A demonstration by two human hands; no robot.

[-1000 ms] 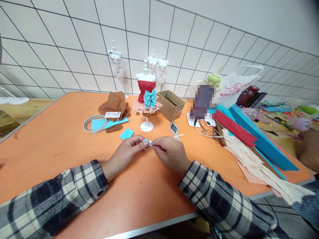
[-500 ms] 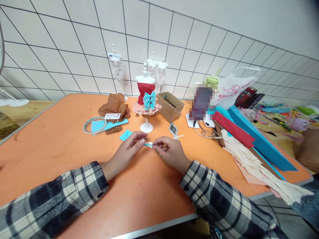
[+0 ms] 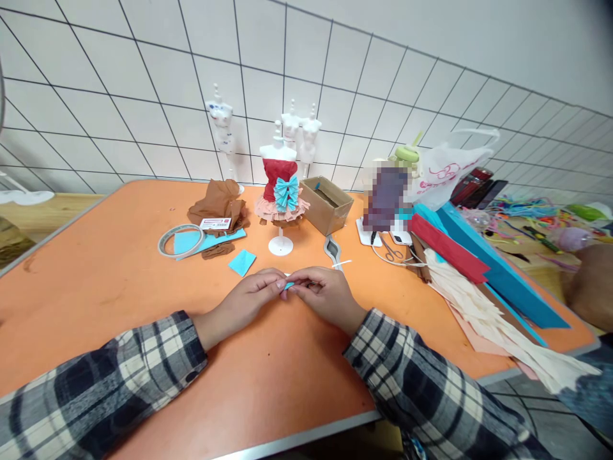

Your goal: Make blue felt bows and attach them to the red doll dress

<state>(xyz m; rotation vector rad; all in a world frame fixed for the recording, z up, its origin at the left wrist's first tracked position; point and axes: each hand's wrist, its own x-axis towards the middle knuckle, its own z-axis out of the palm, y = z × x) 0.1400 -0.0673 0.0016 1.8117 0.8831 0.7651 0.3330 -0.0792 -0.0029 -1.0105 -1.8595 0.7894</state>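
Between my fingertips is a small piece of blue crepe paper (image 3: 288, 286), mostly covered by the fingers. My left hand (image 3: 256, 292) pinches its left end, and my right hand (image 3: 323, 292) grips it from the right; the two hands touch. A flat blue paper square (image 3: 242, 262) lies just beyond my left hand. Behind the hands stands a small white dress form (image 3: 279, 152) on a round base, wearing a red bodice, a blue bow (image 3: 287, 193) and a ruffled pink skirt (image 3: 271, 209). Grey-handled pliers or a similar tool (image 3: 331, 250) lie past my right hand.
Left of the form are a tape roll (image 3: 181, 241), brown paper (image 3: 215, 201) and a small box (image 3: 215, 223). A cardboard box (image 3: 328, 206) stands behind. To the right are scissors (image 3: 393, 253), red paper (image 3: 447, 248) and cream strips (image 3: 479, 303). More white forms (image 3: 223, 124) stand against the wall.
My left fingers have closed in and moved right to meet my right hand, which shifted slightly left. The blue paper between them is now more hidden, while the blue square is fully uncovered.
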